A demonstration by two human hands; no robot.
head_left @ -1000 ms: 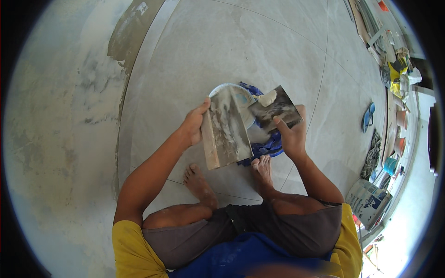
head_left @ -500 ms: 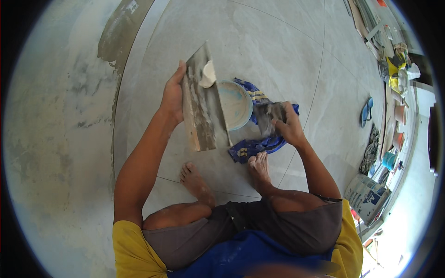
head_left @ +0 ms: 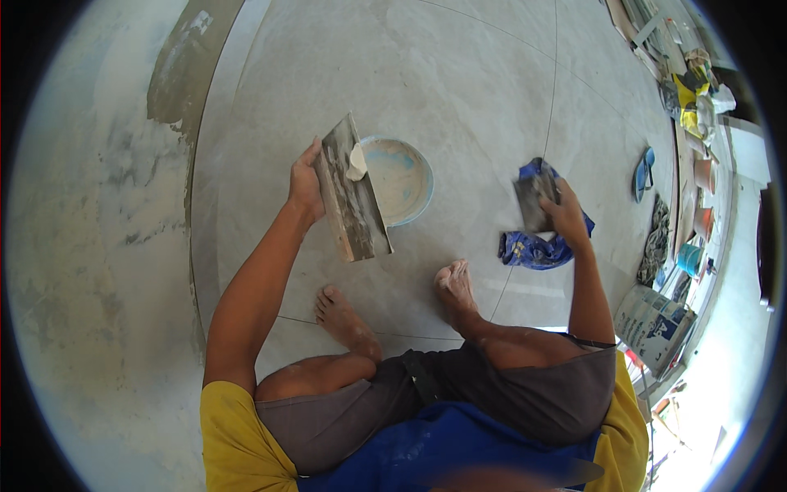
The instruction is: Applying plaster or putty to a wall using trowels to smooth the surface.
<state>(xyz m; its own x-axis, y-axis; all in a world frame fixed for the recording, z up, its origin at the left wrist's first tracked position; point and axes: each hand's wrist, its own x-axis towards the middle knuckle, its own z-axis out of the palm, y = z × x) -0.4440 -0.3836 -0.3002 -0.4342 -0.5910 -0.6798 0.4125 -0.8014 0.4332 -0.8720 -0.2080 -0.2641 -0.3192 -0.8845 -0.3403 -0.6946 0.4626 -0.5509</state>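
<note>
You look from your own head, through the left one of two wide fisheye cameras worn side by side, facing down over your blue cloth apron (head_left: 434, 443) to the smooth grey tiled floor (head_left: 467, 90). A blurred, rounded shape (head_left: 516, 478) at the lower edge seems nearest the lens; your bare feet (head_left: 344, 321) lie farther off, near the middle. The view stands upright and unmirrored, so the patchy pale plastered surface (head_left: 98, 221) falls on your left and the pale cylindrical bucket (head_left: 653, 328) on your right. Your bare left hand (head_left: 306, 189) and bare right hand (head_left: 567, 215) both fit well inside the curved, dark rim.
</note>
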